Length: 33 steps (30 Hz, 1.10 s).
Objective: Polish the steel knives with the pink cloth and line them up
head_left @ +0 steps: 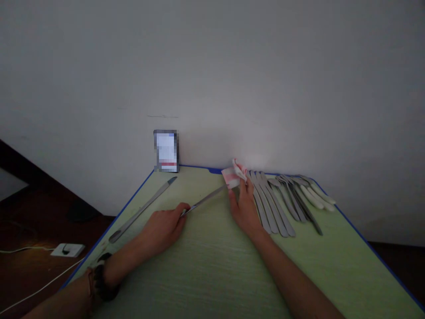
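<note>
My left hand (166, 227) is closed around the handle of a metal table knife (210, 195), whose blade slants up and to the right. The blade's tip reaches a pink-and-white cloth (232, 177). My right hand (245, 206) pinches that cloth by the far edge of the table; some of its fingers are hidden behind the folds. Just right of this hand, several metal knives (277, 212) lie side by side. Another metal knife (142, 212) lies alone on the left, beyond my left forearm.
Forks and spoons (292, 199) lie farther right, beside white-handled cutlery (314, 197). A phone (166, 150) with a blurred screen leans against the wall (212, 79) at the back left of the green table (199, 274). A white power strip (68, 250) sits on the floor at left.
</note>
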### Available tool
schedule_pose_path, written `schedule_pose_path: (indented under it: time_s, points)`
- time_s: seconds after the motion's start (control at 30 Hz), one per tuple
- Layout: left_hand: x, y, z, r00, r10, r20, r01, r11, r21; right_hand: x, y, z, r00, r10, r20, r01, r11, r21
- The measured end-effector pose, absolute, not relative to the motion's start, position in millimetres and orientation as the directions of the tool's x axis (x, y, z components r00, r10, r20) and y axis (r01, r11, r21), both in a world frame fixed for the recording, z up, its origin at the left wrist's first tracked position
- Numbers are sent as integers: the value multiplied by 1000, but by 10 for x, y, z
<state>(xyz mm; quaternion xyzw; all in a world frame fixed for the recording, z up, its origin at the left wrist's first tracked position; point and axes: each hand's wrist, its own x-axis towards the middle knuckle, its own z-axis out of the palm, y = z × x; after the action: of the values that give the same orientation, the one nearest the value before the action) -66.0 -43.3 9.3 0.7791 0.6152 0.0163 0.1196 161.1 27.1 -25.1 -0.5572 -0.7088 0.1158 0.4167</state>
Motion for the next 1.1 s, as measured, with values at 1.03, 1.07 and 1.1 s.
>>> schedule_pose_path:
  time_s: [1.03, 1.07, 1.1]
  points:
    - [-678, -349, 2, 185, 983, -7, 744, -136, 654, 1636, 263, -279, -83, 891, 447, 701, 371, -609]
    - [-677, -351, -2, 184, 983, -4, 745, -137, 653, 1634, 263, -278, -81, 892, 444, 703, 367, -610]
    - [-679, -352, -7, 185, 983, 1, 742, -140, 656, 1631, 263, -277, -77, 892, 445, 705, 364, -608]
